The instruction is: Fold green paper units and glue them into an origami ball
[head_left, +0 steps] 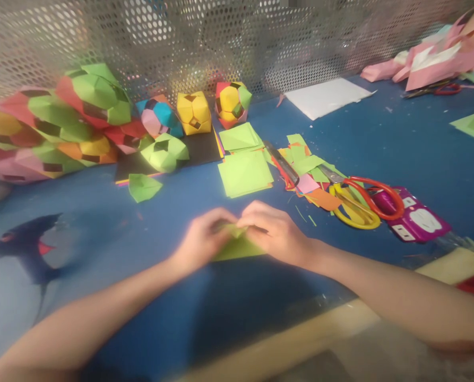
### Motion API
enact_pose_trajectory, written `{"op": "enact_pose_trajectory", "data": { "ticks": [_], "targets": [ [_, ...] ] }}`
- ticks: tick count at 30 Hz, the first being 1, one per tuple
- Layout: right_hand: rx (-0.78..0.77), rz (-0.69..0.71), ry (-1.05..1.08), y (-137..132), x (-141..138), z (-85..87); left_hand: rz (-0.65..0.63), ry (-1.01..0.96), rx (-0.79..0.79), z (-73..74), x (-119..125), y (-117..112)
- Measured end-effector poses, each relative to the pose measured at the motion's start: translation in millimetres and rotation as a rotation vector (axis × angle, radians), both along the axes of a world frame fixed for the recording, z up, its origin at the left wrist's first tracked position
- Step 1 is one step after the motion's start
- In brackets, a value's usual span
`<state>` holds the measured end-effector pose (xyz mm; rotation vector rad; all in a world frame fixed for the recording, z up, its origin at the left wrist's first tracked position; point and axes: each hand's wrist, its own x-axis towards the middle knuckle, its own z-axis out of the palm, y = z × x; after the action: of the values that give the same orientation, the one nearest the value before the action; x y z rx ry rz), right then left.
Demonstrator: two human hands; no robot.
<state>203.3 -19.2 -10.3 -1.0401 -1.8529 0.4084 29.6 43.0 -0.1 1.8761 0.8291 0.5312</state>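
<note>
A folded piece of light green paper (239, 246) lies on the blue table (399, 143) just in front of me. My left hand (203, 239) pinches its left side with curled fingers. My right hand (274, 231) presses and pinches its right upper edge. The fingertips of both hands meet over the paper's top. Part of the paper is hidden under my fingers.
A stack of green paper squares (244, 172) lies beyond my hands. Red and yellow scissors (360, 199) and a purple power strip (414, 215) sit to the right. Several folded paper balls (192, 111) stand along the perforated metal back wall (221, 37). White paper (326, 95) lies farther back.
</note>
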Motion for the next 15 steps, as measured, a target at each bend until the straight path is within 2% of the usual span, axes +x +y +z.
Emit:
{"op": "enact_pose_trajectory", "data": {
  "ticks": [8, 15],
  "targets": [
    [0.027, -0.016, -0.008, -0.6, 3.3, -1.3, -0.147, -0.039, -0.13, 3.4, -4.7, 6.3],
    [0.021, -0.033, -0.048, -0.6, 3.5, 0.4, -0.097, 0.018, -0.051, -1.4, -0.7, 4.5]
  ]
}}
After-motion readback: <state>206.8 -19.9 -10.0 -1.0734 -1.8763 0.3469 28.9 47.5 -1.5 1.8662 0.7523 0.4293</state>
